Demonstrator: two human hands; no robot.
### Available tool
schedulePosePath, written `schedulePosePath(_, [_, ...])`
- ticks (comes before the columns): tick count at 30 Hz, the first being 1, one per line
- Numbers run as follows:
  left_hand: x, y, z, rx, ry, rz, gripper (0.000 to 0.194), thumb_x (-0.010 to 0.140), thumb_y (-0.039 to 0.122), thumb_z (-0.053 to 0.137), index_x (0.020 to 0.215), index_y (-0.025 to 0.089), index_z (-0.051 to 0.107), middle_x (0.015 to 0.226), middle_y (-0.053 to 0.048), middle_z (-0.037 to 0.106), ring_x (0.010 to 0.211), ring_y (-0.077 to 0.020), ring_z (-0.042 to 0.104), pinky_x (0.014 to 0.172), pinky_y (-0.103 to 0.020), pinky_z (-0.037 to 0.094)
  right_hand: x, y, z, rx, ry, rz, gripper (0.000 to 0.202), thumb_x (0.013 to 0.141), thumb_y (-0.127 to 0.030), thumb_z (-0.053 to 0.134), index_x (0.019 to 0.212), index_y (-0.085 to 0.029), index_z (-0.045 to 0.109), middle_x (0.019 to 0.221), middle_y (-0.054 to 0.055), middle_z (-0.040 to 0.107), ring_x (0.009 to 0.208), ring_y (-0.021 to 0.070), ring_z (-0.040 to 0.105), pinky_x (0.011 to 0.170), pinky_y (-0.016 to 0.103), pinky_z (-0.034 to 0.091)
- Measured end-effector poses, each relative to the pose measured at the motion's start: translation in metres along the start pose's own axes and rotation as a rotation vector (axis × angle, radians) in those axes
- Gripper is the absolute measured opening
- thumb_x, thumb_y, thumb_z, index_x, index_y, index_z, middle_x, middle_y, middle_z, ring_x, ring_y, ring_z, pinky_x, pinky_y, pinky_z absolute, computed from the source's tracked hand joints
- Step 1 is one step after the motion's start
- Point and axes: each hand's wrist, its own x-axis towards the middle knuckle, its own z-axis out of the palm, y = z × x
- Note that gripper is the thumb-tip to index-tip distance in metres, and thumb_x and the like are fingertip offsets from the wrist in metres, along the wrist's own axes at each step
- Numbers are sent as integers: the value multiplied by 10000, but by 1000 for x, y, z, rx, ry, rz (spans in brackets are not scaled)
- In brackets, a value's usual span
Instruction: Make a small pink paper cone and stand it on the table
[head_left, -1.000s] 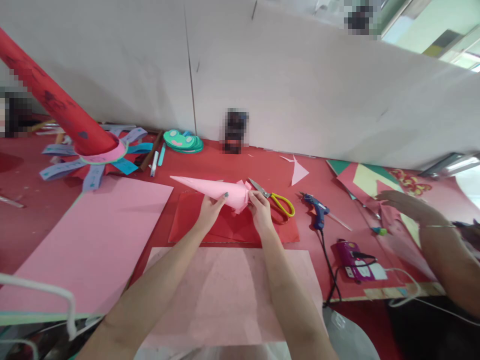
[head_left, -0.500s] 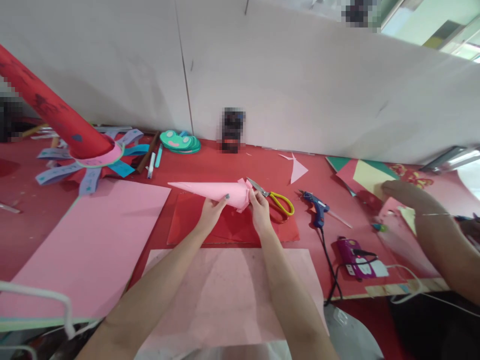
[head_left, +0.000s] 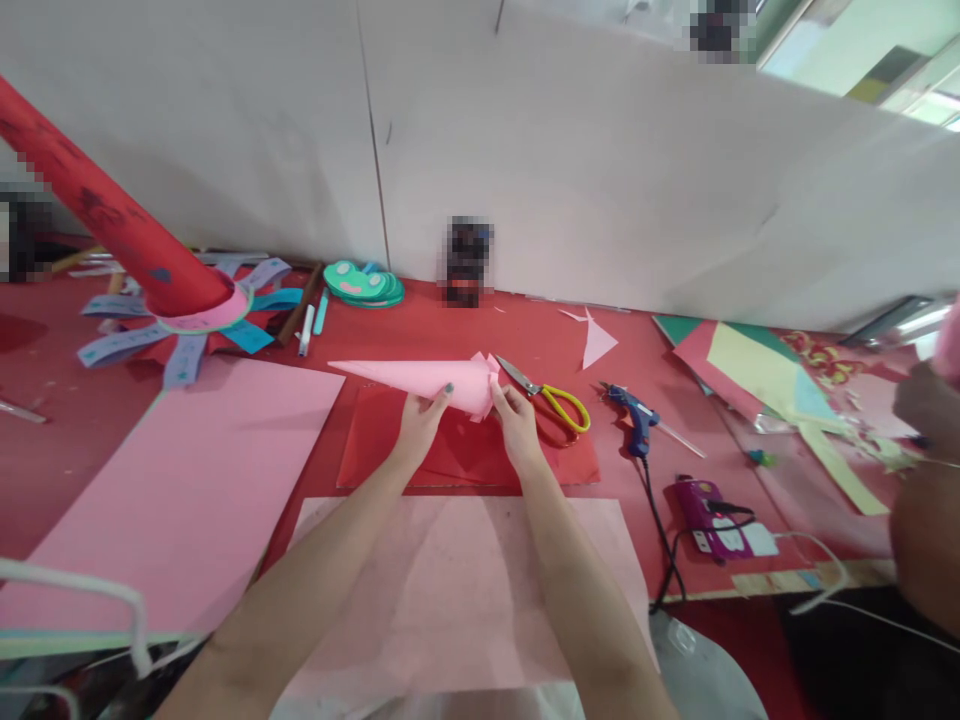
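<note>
A pink paper cone (head_left: 409,376) lies across the middle of the view, its point to the left and its wide end, cut into bent tabs, to the right. My left hand (head_left: 421,425) is closed around the cone's underside, thumb on the near face. At the wide end, my right hand (head_left: 516,415) pinches one of the pink tabs. Just beyond that hand lie scissors (head_left: 562,408) with yellow handles, their blades partly open. Under the cone is a red sheet (head_left: 480,455), and nearer to me a pale pink sheet (head_left: 457,590).
A blue glue gun (head_left: 636,415) with its cord and a purple power strip (head_left: 709,515) lie on the right. Coloured paper (head_left: 739,370) and a co-worker's arm (head_left: 926,480) are farther right. On the left stand a red paper cone (head_left: 112,205) and a large pink sheet (head_left: 187,480).
My right hand has shifted slightly along the tabs, and the cone has turned a little. The co-worker's arm has drawn back to the right, lifting something pink off the table.
</note>
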Motion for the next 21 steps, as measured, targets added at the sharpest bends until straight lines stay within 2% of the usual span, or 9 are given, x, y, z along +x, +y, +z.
schedulePosePath(4, [0,-1,1,-1,8,-14,128,685,144,690,801,156,637,916,-58,724,944,-209,661,910,-330,496,0,2,0,47,18,10,354,766,-502,583,597,-198,517,588,-44,516,593,108,502,644,239,422])
schedulePosePath(7, [2,-2,0,-4,3,2,156,681,198,705,818,155,644,937,-67,720,960,-218,655,915,-335,492,0,2,0,118,17,21,310,775,-496,570,682,-200,578,662,-31,562,623,119,531,647,251,437])
schedulePosePath(11, [4,-3,-2,-19,-8,32,243,637,290,741,806,145,642,935,-88,718,943,-243,659,892,-357,502,0,2,-1,109,18,-11,255,767,-445,608,701,-199,602,689,-35,574,655,117,553,699,255,447])
schedulePosePath(17, [6,-6,-2,-11,-77,58,359,565,388,766,795,147,632,891,-91,719,898,-252,667,847,-374,520,3,4,-4,84,33,-12,271,753,-458,616,720,-189,622,689,-27,576,655,116,537,669,249,444])
schedulePosePath(21, [6,-13,-3,-19,-154,96,435,577,437,750,875,145,626,947,-115,709,932,-262,661,872,-400,510,3,3,-5,33,38,1,265,714,-445,664,701,-184,626,632,-43,542,572,87,472,590,224,401])
